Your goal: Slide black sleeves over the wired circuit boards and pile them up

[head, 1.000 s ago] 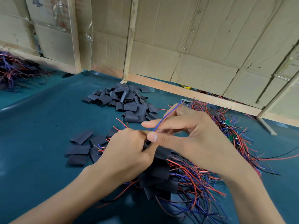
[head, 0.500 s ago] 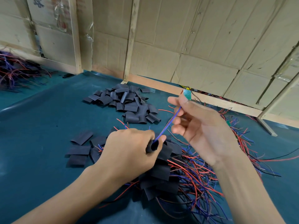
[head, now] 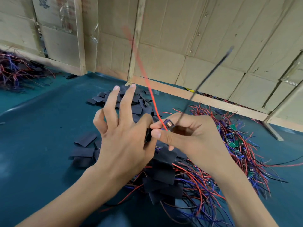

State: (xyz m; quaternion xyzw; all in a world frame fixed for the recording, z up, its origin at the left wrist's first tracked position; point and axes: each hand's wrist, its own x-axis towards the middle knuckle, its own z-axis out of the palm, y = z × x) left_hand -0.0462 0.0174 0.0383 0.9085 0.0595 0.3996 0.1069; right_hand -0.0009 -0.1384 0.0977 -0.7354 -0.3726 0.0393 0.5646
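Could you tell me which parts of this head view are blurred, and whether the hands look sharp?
Head view: the red wire and black wire rising from the right hand are motion-smeared; the left hand and the sleeve pile read fairly sharp; wide-angle distortion bends the wall boards.

Soft, even light fills the scene, moderately bright, with no single source in view and no hard glare. Faint shadows lie under the bare left hand (head: 121, 143) and right hand (head: 188, 138) on the matte teal table covering (head: 41, 128). The thin red wire (head: 144, 74) and thin black wire (head: 211, 69) rising from the hands smear into translucent streaks of motion blur toward their upper ends. The wide lens bends the beige cardboard wall panels (head: 180, 30) and wooden battens outward near the edges. The heap of red and blue wires (head: 18, 71) at far left looks soft and dim.
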